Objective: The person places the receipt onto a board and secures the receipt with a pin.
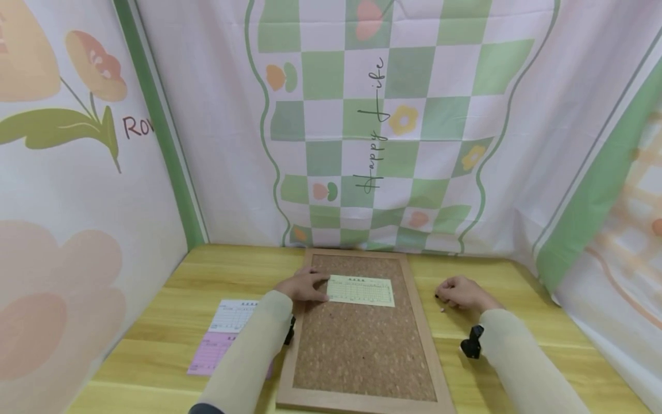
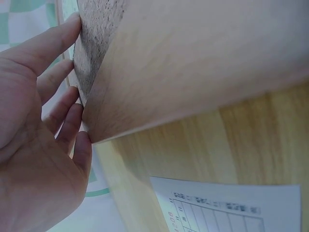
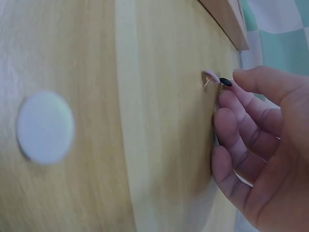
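A pale yellow-green printed slip (image 1: 360, 291) lies on the upper part of a wood-framed cork board (image 1: 364, 351). My left hand (image 1: 304, 286) rests at the slip's left edge, thumb and fingers spread and fairly straight, fingertips touching there. To the right of the board, my right hand (image 1: 465, 293) is low over the table. Its thumb and index fingertip pinch a black thumbtack (image 3: 225, 82), with the other fingers loosely curled. Just beside it, a pale pink thumbtack (image 3: 211, 76) lies on the table with its pin showing.
Left of the board lie a white printed slip (image 1: 227, 316) and a pink one (image 1: 209, 351), partly covered by the left sleeve. In the right wrist view, a white round disc (image 3: 46, 126) is on the wooden table (image 1: 155, 345). Patterned curtains (image 1: 393, 75) enclose the table.
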`<action>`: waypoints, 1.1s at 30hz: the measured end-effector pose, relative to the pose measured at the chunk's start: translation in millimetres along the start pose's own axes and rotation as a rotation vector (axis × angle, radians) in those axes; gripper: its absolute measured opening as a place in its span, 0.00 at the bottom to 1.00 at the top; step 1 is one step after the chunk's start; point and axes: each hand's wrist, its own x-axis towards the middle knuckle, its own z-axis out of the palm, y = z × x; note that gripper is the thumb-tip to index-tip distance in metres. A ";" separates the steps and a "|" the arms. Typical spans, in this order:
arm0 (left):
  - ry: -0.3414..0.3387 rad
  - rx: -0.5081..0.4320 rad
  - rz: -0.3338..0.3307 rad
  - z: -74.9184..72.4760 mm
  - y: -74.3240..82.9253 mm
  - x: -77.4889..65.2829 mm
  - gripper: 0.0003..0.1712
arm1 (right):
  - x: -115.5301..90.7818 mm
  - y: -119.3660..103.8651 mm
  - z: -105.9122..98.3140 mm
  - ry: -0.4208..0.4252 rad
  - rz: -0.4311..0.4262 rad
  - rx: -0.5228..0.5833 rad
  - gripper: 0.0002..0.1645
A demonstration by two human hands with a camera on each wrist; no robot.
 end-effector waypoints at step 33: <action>-0.005 -0.020 -0.006 -0.6 1.2 -2.5 0.36 | 2.4 4.0 0.9 0.011 -0.009 0.089 0.14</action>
